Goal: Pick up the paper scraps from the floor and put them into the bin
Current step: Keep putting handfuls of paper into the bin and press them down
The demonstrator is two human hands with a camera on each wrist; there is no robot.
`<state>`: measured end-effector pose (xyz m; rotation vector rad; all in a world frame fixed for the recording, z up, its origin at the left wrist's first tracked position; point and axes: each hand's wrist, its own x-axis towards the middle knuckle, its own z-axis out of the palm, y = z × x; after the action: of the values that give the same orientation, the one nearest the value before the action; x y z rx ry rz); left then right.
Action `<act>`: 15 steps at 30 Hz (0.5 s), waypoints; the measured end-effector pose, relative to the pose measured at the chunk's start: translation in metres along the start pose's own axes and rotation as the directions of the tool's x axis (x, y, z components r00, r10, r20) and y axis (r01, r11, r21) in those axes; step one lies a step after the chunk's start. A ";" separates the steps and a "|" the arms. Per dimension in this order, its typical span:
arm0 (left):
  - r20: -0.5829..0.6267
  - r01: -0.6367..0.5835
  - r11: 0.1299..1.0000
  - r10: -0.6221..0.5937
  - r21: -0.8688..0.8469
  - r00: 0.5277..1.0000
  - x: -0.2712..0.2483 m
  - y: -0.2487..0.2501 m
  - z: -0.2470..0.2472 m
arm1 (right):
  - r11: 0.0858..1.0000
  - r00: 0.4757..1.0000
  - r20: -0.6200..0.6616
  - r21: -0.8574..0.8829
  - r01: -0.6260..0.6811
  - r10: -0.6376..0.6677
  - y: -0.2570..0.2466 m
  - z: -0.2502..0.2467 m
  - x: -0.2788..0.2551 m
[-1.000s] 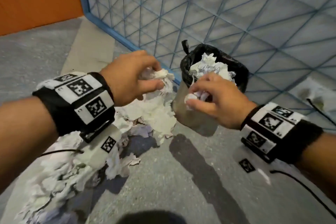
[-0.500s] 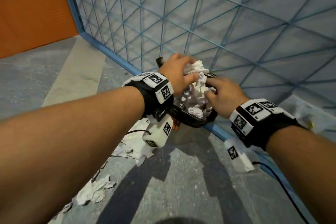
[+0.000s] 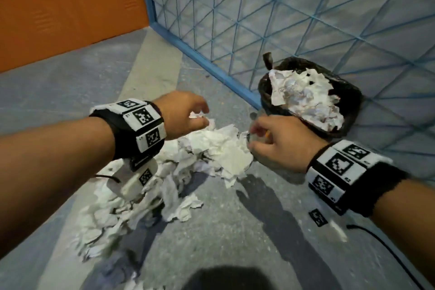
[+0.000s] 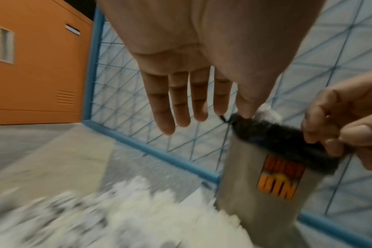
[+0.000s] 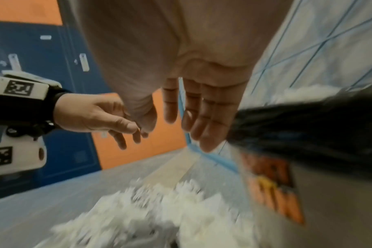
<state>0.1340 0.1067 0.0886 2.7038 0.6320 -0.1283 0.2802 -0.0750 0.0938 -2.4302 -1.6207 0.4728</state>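
Two empty hands, left hand and right hand, one bin.

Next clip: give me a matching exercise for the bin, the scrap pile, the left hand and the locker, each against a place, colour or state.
Things:
1. bin
2. scrap pile
3. left hand
4. locker

Descriptions:
A. orange
B. open, holding nothing
C. heaped on the floor
D. lined with a black bag, paper inside

Pairs: 1-D, 2-C, 3-B, 4-A
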 end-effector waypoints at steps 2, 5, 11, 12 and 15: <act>0.136 0.067 0.996 -0.074 0.057 0.988 -0.038 -0.038 0.021 | 0.998 0.977 0.215 -0.057 -0.005 0.017 -0.027 0.033 -0.003; 0.342 0.103 0.986 -0.144 0.134 0.929 -0.091 -0.077 0.056 | 0.986 0.893 0.438 -0.166 -0.032 0.103 -0.059 0.087 -0.022; 0.570 -0.045 0.982 -0.068 0.182 0.819 -0.155 -0.100 0.122 | 0.955 0.730 0.616 -0.173 -0.243 0.297 -0.101 0.189 -0.096; 0.599 -0.074 0.982 -0.046 0.173 0.799 -0.165 -0.100 0.130 | 0.946 0.719 0.617 -0.173 -0.273 0.320 -0.106 0.205 -0.113; 0.671 -0.144 0.980 0.016 0.137 0.741 -0.196 -0.096 0.157 | 0.886 0.626 0.652 -0.165 -0.434 0.428 -0.116 0.238 -0.149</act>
<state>-0.0858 0.0488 -0.0561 2.5627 0.2799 -1.1300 0.0413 -0.1729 -0.0669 -2.8185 -1.1427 1.6092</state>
